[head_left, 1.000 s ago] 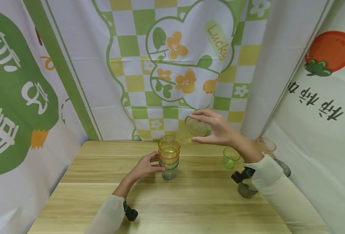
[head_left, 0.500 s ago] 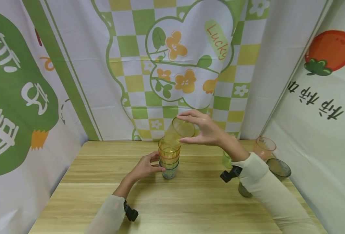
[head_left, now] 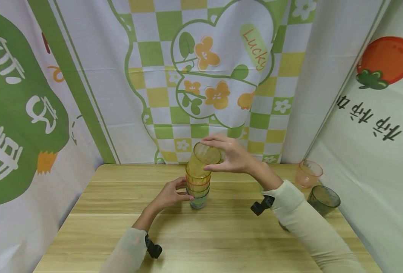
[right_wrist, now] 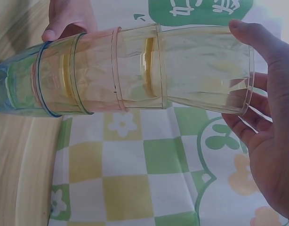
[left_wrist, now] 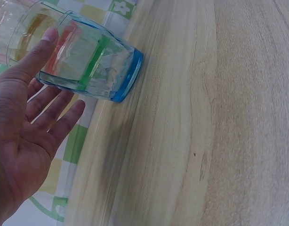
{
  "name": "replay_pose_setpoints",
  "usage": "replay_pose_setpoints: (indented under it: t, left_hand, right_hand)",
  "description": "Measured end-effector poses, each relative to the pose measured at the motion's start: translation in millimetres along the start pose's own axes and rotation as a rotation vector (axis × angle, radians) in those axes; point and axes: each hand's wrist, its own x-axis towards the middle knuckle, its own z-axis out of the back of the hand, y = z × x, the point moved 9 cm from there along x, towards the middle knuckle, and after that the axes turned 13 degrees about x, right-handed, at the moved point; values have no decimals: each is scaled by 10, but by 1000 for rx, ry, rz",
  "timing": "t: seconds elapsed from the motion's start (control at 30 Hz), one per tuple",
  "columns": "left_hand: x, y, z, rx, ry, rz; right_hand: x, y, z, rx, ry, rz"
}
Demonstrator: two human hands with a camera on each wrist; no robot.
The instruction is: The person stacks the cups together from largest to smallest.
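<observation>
A stack of nested clear tumblers [head_left: 198, 192] in blue, green, pink and yellow stands upright on the wooden table. My left hand [head_left: 170, 194] holds its side, thumb on one face and fingers behind, as the left wrist view shows. Above, my right hand [head_left: 230, 156] pinches a pale yellow tumbler [head_left: 206, 154] at its rim between thumb and fingers. That tumbler leans slightly, its base inside the mouth of the top tumbler. In the right wrist view the yellow tumbler [right_wrist: 205, 66] lines up with the stack, its narrow end at the yellow rim.
At the table's right edge stand a pink tumbler [head_left: 308, 174] and a dark grey tumbler [head_left: 325, 201]. Another dark tumbler [head_left: 283, 226] is almost wholly hidden by the right sleeve. A checkered cloth [head_left: 182, 138] hangs behind the table's far edge.
My right hand has moved left and slightly down with the yellow tumbler, from beside the stack to its top. The right forearm now hides the green tumbler. My left hand has stayed put.
</observation>
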Motion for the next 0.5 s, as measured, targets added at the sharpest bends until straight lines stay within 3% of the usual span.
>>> replay_pose_setpoints:
  t: [0.5]
  left_hand:
    - [11, 3, -4, 7, 4, 11]
  right_hand:
    - [1, -59, -159, 21, 17, 48]
